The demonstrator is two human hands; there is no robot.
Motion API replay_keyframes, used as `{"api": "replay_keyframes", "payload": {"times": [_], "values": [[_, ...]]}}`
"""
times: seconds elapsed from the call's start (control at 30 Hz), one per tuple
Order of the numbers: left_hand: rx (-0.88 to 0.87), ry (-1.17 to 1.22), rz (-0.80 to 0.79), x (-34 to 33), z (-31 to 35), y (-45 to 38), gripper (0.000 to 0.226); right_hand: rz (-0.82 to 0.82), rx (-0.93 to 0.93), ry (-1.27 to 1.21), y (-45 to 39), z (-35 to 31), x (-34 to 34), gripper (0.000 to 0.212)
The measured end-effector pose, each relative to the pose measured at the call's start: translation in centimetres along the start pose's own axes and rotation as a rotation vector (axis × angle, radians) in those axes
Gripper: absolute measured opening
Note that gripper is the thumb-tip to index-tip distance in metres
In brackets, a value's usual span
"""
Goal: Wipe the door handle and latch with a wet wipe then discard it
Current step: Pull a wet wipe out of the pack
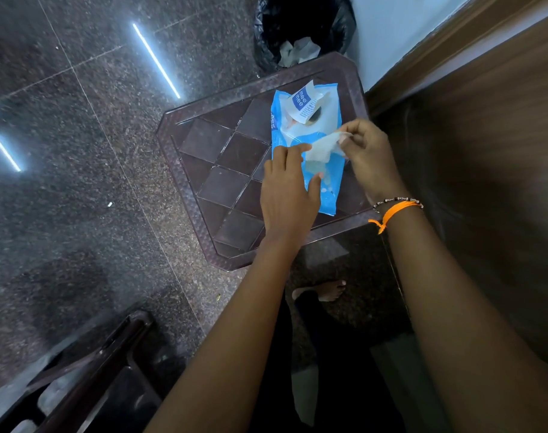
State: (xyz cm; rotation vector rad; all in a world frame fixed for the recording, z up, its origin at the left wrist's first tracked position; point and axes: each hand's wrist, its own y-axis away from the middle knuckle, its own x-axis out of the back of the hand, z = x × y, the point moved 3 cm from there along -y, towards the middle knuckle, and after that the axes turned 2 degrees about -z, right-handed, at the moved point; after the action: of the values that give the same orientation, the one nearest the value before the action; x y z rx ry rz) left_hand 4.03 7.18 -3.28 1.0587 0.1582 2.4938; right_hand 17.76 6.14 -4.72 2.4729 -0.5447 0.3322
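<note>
Dim, bluish light, strip-light glare on glossy floor (79, 151), wide-angle edge warping

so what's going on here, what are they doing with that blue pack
A person is getting a wet wipe out of the blue pack, which lies on a small brown table with its label flap peeled up. The left hand rests on the pack, and the right hand pinches the wipe above it. A lined bin with crumpled paper in it stands just beyond the table. No wiping has started yet.
</note>
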Motion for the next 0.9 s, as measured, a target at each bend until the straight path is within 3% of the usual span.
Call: {"api": "replay_keyframes", "payload": {"times": [0.07,0.2,0.37,0.43,0.6,0.77,0.9], "values": [[-0.002,0.087,-0.019,0.0,0.4,-0.2,0.043,0.051,-0.032,-0.193,0.2,0.1,-0.2,0.023],[0.031,0.198,-0.024,0.2,0.9,-0.9,0.045,0.174,-0.056,-0.500,1.0,-0.3,-0.4,0.024],[0.052,0.245,-0.010,0.3,1.9,-1.2,0.019,0.225,-0.211,-0.773,1.9,-0.3,-0.1,0.016],[0.105,0.379,-0.066,0.1,2.3,-1.0,0.008,0.220,-0.258,-0.844,2.6,-0.2,0.3,0.015],[0.367,0.890,-0.166,-0.2,2.9,0.3,0.013,0.180,-0.303,-0.901,5.2,0.0,2.4,0.036],[0.388,0.776,-0.274,-0.1,4.2,1.3,0.011,0.064,-0.318,-0.914,8.6,-0.3,4.9,0.032],[0.305,0.634,-0.394,-0.9,7.8,2.2,0.008,0.124,-0.234,-0.844,11.6,-0.1,7.7,0.011]]}}
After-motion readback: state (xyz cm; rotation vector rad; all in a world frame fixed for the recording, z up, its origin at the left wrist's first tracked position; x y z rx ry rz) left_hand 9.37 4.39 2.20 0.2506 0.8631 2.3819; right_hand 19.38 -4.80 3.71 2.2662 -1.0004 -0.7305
